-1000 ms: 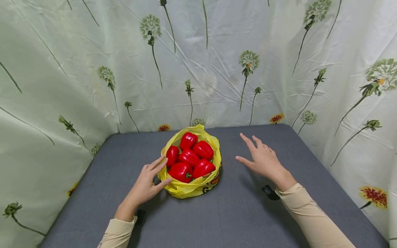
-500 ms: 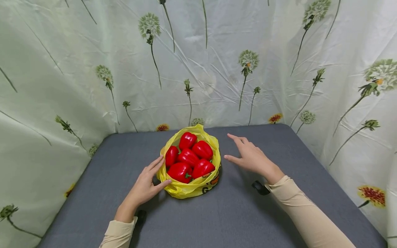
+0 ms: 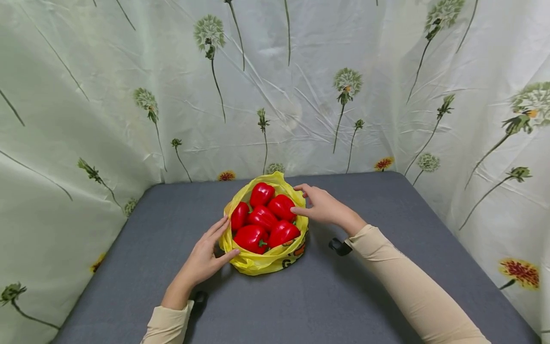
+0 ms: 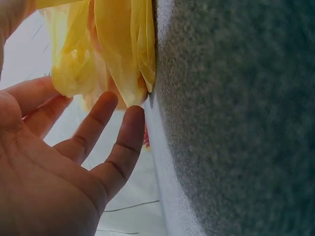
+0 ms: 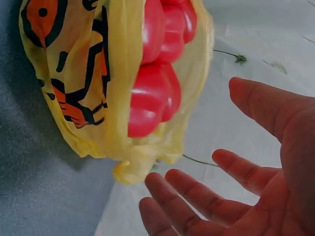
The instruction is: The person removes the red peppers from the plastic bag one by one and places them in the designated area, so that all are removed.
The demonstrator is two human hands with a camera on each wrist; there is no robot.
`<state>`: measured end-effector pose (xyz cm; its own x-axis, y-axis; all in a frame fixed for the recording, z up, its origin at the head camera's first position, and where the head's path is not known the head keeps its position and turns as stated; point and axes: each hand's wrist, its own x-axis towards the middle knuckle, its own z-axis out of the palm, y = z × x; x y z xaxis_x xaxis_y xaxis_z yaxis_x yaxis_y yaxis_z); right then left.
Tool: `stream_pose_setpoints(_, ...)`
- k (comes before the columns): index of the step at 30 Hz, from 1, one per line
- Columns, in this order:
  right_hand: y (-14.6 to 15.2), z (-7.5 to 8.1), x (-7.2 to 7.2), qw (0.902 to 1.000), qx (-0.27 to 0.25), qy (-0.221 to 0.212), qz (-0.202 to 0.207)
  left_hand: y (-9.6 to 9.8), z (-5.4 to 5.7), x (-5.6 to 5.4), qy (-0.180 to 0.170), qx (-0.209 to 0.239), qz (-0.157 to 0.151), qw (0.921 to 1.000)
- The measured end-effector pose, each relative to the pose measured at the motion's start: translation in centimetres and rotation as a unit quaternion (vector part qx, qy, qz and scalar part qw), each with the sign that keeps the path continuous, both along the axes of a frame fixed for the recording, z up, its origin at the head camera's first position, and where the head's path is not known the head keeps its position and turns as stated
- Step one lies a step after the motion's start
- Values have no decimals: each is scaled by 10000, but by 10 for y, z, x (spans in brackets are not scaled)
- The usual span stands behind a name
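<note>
Nearest, the left hand (image 3: 199,260) is spread at the bag's near left side, thumb apart from the fingers; whether it touches the plastic is hard to tell. The yellow bag (image 3: 257,267) sits on the grey table (image 3: 279,310) between both hands. Its thin film should crumple and may tear at the rim, so support low on both flanks looks surer. Its red peppers (image 3: 263,217) seem glossy, firm, likely slippery and liable to shift. Farther back, the right hand (image 3: 325,205) hangs beside the right rim, fingers spread, gripping nothing.

Bag (image 5: 122,78) & peppers (image 5: 153,96) cropped up top, R wrist cam — tabletop (image 4: 241,118) blurry in L.
</note>
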<state>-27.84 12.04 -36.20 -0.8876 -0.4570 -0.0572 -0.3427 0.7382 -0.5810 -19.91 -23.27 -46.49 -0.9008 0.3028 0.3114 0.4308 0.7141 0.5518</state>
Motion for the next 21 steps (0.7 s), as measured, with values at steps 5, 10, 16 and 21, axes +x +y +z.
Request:
stream_pose_setpoints(5, -17, -6, -16, 9997, 198, -57, 137, 2, -1, 0, 39, -38, -18, 10000)
stream_pose_setpoints(10, -26, -8, -30, 9989, 146, -414, 143, 5, -1, 0, 111, 3, -48, 9999)
stream_pose_setpoints(16, -32, -6, -41, 9967, -16, -814, -5, 6, -1, 1, 56, 92, 8, 9999)
stream_pose_setpoints(21, -39, -8, -45, 9963, 73, -861, -30, 4, -1, 3, -58, 147, 76, 9998)
